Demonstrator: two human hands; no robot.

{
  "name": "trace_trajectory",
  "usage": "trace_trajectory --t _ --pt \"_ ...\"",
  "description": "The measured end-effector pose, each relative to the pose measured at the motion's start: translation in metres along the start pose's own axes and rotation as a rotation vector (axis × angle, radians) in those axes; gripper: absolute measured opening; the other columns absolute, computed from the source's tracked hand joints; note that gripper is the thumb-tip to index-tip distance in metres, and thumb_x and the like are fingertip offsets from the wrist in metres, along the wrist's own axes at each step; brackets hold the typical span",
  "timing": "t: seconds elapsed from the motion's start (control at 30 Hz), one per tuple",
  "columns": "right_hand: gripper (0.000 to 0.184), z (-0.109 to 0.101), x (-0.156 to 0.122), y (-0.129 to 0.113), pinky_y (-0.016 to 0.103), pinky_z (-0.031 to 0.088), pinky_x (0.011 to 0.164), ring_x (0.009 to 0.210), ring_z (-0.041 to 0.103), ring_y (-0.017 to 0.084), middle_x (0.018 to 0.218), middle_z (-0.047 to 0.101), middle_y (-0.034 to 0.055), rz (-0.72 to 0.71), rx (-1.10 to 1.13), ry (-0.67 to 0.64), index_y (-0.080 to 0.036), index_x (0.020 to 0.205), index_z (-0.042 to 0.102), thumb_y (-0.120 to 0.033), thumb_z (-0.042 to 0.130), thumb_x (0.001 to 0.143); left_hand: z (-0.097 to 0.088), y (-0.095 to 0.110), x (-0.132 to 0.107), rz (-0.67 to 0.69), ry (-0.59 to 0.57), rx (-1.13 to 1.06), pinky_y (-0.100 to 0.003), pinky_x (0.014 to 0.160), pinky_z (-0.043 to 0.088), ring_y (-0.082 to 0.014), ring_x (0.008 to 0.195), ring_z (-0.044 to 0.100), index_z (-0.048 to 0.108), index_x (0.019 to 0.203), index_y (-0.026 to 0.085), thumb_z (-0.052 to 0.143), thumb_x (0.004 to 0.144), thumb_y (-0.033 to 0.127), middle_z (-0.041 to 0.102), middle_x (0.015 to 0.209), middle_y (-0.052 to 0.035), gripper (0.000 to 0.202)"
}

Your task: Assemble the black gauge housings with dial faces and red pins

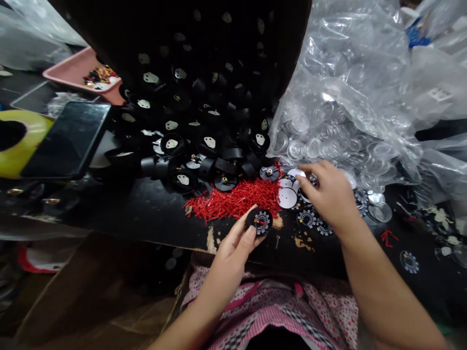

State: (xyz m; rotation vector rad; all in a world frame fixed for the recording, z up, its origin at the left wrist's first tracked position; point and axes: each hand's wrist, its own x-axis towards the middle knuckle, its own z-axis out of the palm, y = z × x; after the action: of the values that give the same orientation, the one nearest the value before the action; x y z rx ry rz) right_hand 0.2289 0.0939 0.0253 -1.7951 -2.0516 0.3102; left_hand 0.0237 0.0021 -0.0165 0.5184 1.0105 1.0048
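- Dark table (149, 214), worn pale in patches along its near edge, runs across the middle of the frame, crowded with small parts.
- Near the centre lies the round black cup (268, 214) with a printed dial and a red pointer, off the table in the left hand (231, 248). Thumb and fingers close around its rim, the dial facing up, probably so the pointer stays in sight and untouched.
- Right of centre, the right hand (330, 194) reaches over white discs (287, 198) and printed discs (306, 218), fingers bent, thumb near the fingertips; I cannot tell whether it grips one.
- Just beyond the held cup spreads a heap of red pointers (237, 201), likely kept central to suit either hand.
- Behind it, black cups (182, 181) pile up toward the top of the frame, many showing pale plates.
- At upper right, clear covers (314, 148) lie in and around a plastic bag (350, 53), seemingly left in it to keep them together.
- At left sit a phone (69, 138), leaning against yellow tape (40, 129), perhaps for viewing, and a pink basket (69, 80).
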Motion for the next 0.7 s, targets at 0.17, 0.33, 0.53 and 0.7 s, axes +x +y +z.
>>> trace_trajectory --t 0.17,0.33,0.53,0.7 --pt "0.014 0.002 0.026 0.032 0.049 0.042 0.083 0.091 0.062 0.031 0.102 0.066 0.0155 0.022 -0.269 0.008 -0.015 0.092 0.070 -0.023 0.060 0.086 0.000 0.000 0.002 -0.020 0.004 -0.008 -0.046 0.106 0.048 -0.0255 0.127 0.057 0.064 0.126 0.032 0.062 0.092 0.035 0.065 0.133 -0.0002 0.034" --pt "0.014 -0.003 -0.015 -0.007 0.034 0.050 0.071 0.073 0.063 0.019 0.085 0.068 0.0044 0.097 0.332 0.041 -0.019 0.099 0.065 -0.027 0.061 0.088 0.005 0.005 0.005 -0.035 0.037 -0.140 -0.044 0.104 0.049 -0.0244 0.118 0.063 0.067 0.118 0.028 0.060 0.093 0.037 0.069 0.125 -0.0039 0.028" --pt "0.027 0.008 -0.055 -0.057 0.035 0.051 0.089 0.101 0.062 0.019 0.107 0.062 0.0074 -0.072 0.540 -0.124 -0.024 0.119 0.067 -0.020 0.056 0.094 0.012 0.010 0.004 -0.067 -0.044 -0.164 -0.041 0.099 0.053 -0.0258 0.117 0.064 0.069 0.113 0.027 0.058 0.093 0.042 0.068 0.126 -0.0065 0.028" --pt "0.022 0.015 -0.054 -0.059 0.032 0.047 0.080 0.090 0.060 0.018 0.098 0.061 0.0063 -0.072 0.420 -0.115 -0.020 0.101 0.068 -0.031 0.050 0.099 0.006 0.004 0.002 0.032 -0.074 0.051 -0.038 0.106 0.047 -0.0245 0.125 0.058 0.066 0.124 0.029 0.070 0.086 0.028 0.064 0.135 -0.0047 0.038"
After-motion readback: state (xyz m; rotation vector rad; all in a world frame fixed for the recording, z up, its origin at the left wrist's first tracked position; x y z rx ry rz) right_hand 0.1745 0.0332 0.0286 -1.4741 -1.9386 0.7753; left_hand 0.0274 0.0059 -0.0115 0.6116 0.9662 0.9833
